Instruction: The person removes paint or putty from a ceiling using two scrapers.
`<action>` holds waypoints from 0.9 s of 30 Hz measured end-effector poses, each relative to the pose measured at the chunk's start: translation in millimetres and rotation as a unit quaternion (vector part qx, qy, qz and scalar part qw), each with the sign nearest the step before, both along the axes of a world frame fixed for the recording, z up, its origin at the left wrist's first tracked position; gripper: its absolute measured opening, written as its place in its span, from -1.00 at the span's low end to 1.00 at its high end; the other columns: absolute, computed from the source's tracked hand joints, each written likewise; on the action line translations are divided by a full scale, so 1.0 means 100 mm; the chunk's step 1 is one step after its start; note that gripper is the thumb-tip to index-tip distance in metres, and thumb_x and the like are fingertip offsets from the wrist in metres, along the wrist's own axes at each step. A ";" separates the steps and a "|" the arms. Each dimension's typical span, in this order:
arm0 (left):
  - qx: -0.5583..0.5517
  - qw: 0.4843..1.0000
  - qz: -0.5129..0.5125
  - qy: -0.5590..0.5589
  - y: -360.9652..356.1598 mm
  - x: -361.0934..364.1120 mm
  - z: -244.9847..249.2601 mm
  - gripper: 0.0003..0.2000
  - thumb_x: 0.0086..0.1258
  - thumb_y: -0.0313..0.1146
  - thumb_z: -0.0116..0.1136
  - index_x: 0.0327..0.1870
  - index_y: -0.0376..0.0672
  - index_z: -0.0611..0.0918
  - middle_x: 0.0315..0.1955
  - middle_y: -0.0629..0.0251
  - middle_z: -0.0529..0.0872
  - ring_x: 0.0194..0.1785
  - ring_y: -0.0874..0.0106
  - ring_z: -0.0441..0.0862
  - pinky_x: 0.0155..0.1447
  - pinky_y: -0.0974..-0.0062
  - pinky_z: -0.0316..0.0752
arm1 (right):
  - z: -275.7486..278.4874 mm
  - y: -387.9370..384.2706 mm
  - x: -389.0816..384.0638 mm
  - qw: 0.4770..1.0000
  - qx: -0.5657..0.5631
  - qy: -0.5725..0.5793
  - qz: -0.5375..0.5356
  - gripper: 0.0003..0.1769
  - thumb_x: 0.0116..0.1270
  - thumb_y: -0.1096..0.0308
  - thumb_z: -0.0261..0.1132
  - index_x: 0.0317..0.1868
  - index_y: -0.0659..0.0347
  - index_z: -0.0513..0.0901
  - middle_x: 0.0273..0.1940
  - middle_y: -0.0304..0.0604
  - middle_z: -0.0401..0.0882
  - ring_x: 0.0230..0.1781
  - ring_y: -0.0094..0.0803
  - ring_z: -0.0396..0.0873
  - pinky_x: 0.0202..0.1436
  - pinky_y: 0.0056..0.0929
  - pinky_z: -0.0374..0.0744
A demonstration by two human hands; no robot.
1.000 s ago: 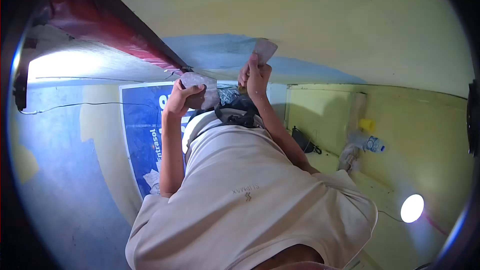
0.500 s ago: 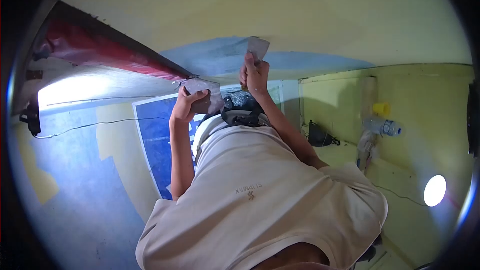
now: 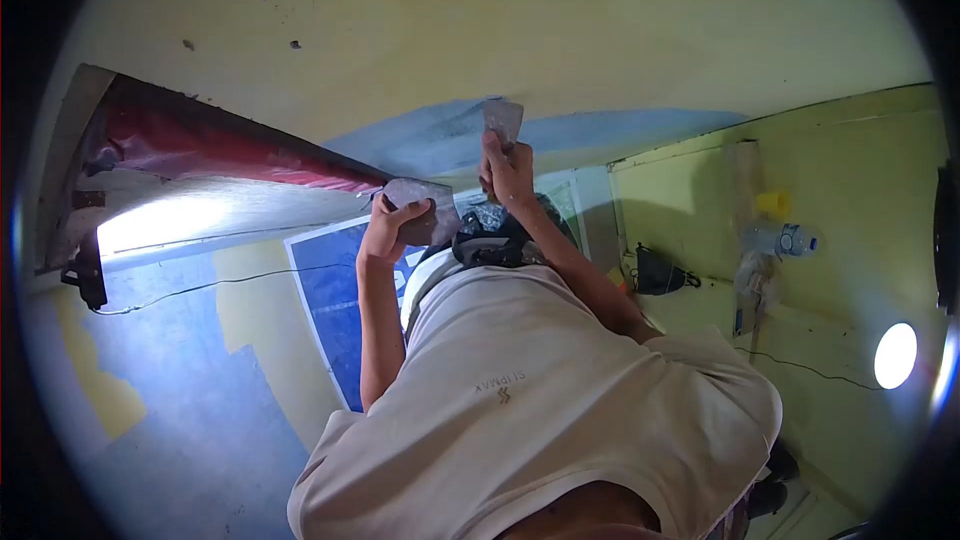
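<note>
My right hand [image 3: 508,175] is closed around a putty knife [image 3: 503,122]. The knife's flat grey blade points up and lies over a blue-grey patch [image 3: 610,128] low on the pale yellow wall; whether its edge presses on the surface is hard to tell. Lower and to the left, my left hand [image 3: 385,230] grips a broad, smeared grey plate [image 3: 422,212], thumb on its face and the other fingers behind it. What material lies on the plate cannot be made out.
A red strip [image 3: 220,148] with a dark edge runs along the left, near a bright lamp glow. A blue panel [image 3: 330,285] is below. To the right are a plastic bottle [image 3: 780,240], a yellow cup [image 3: 773,204], a black bag [image 3: 660,272] and a round light [image 3: 895,356].
The view has tilted, so most of the scene sits a little differently. Both hands keep their holds, and the putty knife is still over the blue-grey patch.
</note>
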State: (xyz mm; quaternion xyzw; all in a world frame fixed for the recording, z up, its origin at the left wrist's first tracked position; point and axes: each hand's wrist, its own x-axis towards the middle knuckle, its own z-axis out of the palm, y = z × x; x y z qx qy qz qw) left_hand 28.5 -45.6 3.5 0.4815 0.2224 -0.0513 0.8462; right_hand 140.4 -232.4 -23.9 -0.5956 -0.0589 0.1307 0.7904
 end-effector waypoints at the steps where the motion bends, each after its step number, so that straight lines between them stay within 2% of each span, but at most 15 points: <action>1: -0.004 1.000 -0.005 0.002 0.00 -0.01 0.01 -0.80 0.15 -0.56 0.34 -0.20 -0.25 0.62 -0.34 0.28 0.72 -0.32 0.45 0.70 -0.16 0.45 0.62 | -0.01 0.01 0.01 1.000 0.001 -0.007 -0.007 -0.37 0.48 -0.05 0.20 -0.72 0.13 0.37 -0.80 -0.38 0.29 -0.82 -0.63 0.28 -0.75 -0.54 0.20; 2: -0.008 1.000 -0.009 0.002 0.00 0.00 0.02 -0.80 0.15 -0.56 0.35 -0.21 -0.25 0.63 -0.34 0.28 0.72 -0.32 0.45 0.69 -0.17 0.45 0.62 | -0.01 -0.02 0.03 0.999 -0.033 -0.013 0.003 -0.40 0.48 -0.02 0.21 -0.69 0.14 0.39 -0.80 -0.39 0.29 -0.81 -0.65 0.28 -0.74 -0.54 0.21; 5: -0.008 1.000 -0.021 -0.002 0.01 0.06 0.01 -0.81 0.17 -0.56 0.34 -0.21 -0.24 0.63 -0.34 0.29 0.72 -0.30 0.46 0.70 -0.17 0.46 0.62 | 0.09 0.01 0.02 1.000 -0.005 -0.004 0.019 -0.41 0.48 -0.01 0.21 -0.68 0.14 0.40 -0.80 -0.40 0.28 -0.82 -0.65 0.28 -0.74 -0.54 0.21; 8: -0.005 0.999 -0.037 -0.008 0.05 0.04 -0.07 -0.82 0.18 -0.58 0.34 -0.21 -0.24 0.62 -0.32 0.28 0.73 -0.29 0.45 0.70 -0.15 0.46 0.62 | -0.03 0.02 0.03 1.000 0.007 -0.007 -0.002 -0.38 0.48 -0.02 0.21 -0.71 0.14 0.39 -0.80 -0.40 0.28 -0.82 -0.64 0.27 -0.75 -0.53 0.21; 11: -0.014 1.000 -0.018 -0.013 0.02 0.05 -0.01 -0.81 0.18 -0.58 0.33 -0.20 -0.24 0.62 -0.32 0.28 0.73 -0.29 0.45 0.70 -0.13 0.46 0.61 | 0.01 -0.04 0.03 1.000 -0.003 -0.014 0.020 -0.37 0.48 -0.03 0.20 -0.73 0.14 0.39 -0.80 -0.39 0.29 -0.82 -0.64 0.27 -0.75 -0.53 0.21; 12: -0.007 1.000 -0.019 -0.011 0.01 0.04 0.00 -0.81 0.19 -0.57 0.33 -0.20 -0.24 0.61 -0.30 0.28 0.72 -0.27 0.46 0.70 -0.12 0.47 0.60 | 0.10 -0.02 0.02 0.999 -0.005 0.027 0.020 -0.36 0.48 -0.04 0.21 -0.74 0.14 0.38 -0.81 -0.39 0.29 -0.83 -0.64 0.28 -0.75 -0.54 0.22; 15: 0.001 1.000 -0.026 -0.010 0.03 0.04 -0.05 -0.82 0.20 -0.55 0.35 -0.20 -0.23 0.61 -0.29 0.28 0.72 -0.25 0.46 0.69 -0.11 0.46 0.60 | -0.10 -0.04 0.06 0.999 -0.037 -0.014 0.013 -0.34 0.47 -0.06 0.21 -0.76 0.13 0.37 -0.82 -0.39 0.28 -0.83 -0.64 0.29 -0.75 -0.54 0.23; 17: 0.006 1.000 -0.024 0.007 -0.01 0.05 -0.02 -0.82 0.23 -0.53 0.34 -0.18 -0.24 0.62 -0.28 0.28 0.73 -0.23 0.46 0.69 -0.10 0.46 0.59 | -0.21 -0.14 0.05 0.999 -0.044 0.001 0.027 -0.32 0.47 -0.08 0.20 -0.77 0.13 0.37 -0.82 -0.39 0.27 -0.83 -0.63 0.30 -0.75 -0.52 0.23; 22: -0.048 0.995 -0.072 0.047 -0.05 0.16 -0.18 -0.83 0.30 -0.48 0.29 -0.12 -0.28 0.64 -0.24 0.25 0.74 -0.17 0.41 0.71 -0.05 0.43 0.60 | 0.01 -0.24 0.14 0.995 -0.060 -0.022 0.075 -0.30 0.50 -0.10 0.14 -0.77 0.15 0.39 -0.83 -0.36 0.29 -0.82 -0.60 0.31 -0.72 -0.52 0.23; 25: -0.053 0.993 -0.084 0.062 -0.15 0.28 -0.17 -0.82 0.33 -0.45 0.26 -0.12 -0.32 0.65 -0.22 0.21 0.75 -0.17 0.38 0.72 -0.04 0.42 0.60 | -0.09 -0.34 0.12 0.996 -0.070 0.000 0.050 -0.30 0.50 -0.11 0.13 -0.76 0.16 0.38 -0.83 -0.35 0.30 -0.82 -0.59 0.31 -0.71 -0.53 0.24; 26: -0.054 0.993 -0.089 0.059 -0.17 0.32 -0.19 -0.82 0.33 -0.45 0.25 -0.12 -0.33 0.66 -0.22 0.20 0.75 -0.17 0.38 0.72 -0.04 0.43 0.60 | -0.14 -0.33 0.12 0.994 -0.088 -0.055 0.029 -0.30 0.50 -0.11 0.13 -0.76 0.16 0.38 -0.83 -0.35 0.29 -0.82 -0.59 0.30 -0.72 -0.52 0.23; 27: -0.058 0.992 -0.095 0.057 -0.18 0.33 -0.21 -0.82 0.32 -0.46 0.25 -0.12 -0.34 0.66 -0.22 0.19 0.75 -0.16 0.38 0.73 -0.04 0.43 0.60 | -0.05 -0.28 0.14 0.995 -0.071 -0.049 0.042 -0.30 0.50 -0.10 0.14 -0.76 0.16 0.39 -0.83 -0.36 0.29 -0.82 -0.59 0.30 -0.73 -0.52 0.23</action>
